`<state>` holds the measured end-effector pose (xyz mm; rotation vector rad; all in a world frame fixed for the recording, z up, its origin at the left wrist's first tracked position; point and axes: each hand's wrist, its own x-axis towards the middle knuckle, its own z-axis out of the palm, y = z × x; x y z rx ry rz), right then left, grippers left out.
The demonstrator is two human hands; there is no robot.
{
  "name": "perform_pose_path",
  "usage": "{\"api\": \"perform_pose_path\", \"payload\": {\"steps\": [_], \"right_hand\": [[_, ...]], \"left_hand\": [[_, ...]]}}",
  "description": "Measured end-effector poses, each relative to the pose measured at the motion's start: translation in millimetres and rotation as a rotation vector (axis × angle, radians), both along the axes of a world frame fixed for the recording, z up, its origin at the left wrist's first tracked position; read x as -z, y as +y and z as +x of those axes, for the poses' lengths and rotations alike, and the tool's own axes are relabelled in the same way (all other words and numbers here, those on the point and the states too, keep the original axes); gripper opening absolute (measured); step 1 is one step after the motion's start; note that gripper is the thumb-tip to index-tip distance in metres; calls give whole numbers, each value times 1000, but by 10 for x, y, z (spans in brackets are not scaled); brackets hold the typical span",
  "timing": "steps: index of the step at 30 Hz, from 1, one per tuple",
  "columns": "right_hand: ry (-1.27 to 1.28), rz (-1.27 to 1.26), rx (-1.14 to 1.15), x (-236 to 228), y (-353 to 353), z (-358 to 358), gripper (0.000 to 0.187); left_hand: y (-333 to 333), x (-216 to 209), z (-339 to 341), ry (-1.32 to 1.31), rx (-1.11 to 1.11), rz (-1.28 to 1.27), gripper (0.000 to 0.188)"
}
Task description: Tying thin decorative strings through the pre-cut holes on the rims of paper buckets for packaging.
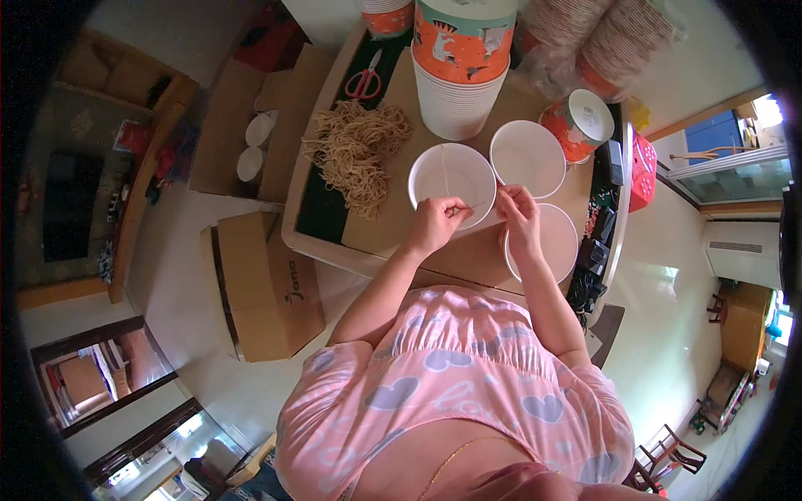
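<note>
three white, round, open-topped tubs (528, 159) stand in the upper centre of the frame. over the leftmost, the left hand (439, 221) has its grip pinched on a thin pale string (445, 171). the right hand (520, 215) bends its fingers close beside that tub's rim; whether its grip holds anything, i cannot tell. a tangled beige string heap (359, 154) lies further left.

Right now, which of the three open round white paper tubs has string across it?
The leftmost open white paper tub, partly behind the left hand: a thin pale string runs across its inside. None shows in the upper-right tub or lower-right tub.
</note>
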<state>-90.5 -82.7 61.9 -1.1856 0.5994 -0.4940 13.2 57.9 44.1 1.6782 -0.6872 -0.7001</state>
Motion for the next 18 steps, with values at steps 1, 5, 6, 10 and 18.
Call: {"api": "perform_pose_path", "payload": {"steps": [1,5,6,10,18], "right_hand": [[42,-100,-70,-58,-73,-17,11],[61,-828,-342,-372,-70,-4,36],[62,-827,-340,-370,-80,3,36],[57,-1072,-424,-355,-147,42,30],[-46,-1064,-396,-317,-143,45,5]], "left_hand": [[14,-30,18,0,15,28,12],[41,10,38,-19,34,52,11],[38,19,25,-18,36,52,11],[1,-56,7,-73,-19,-26,14],[39,-31,34,-129,-22,11,13]]}}
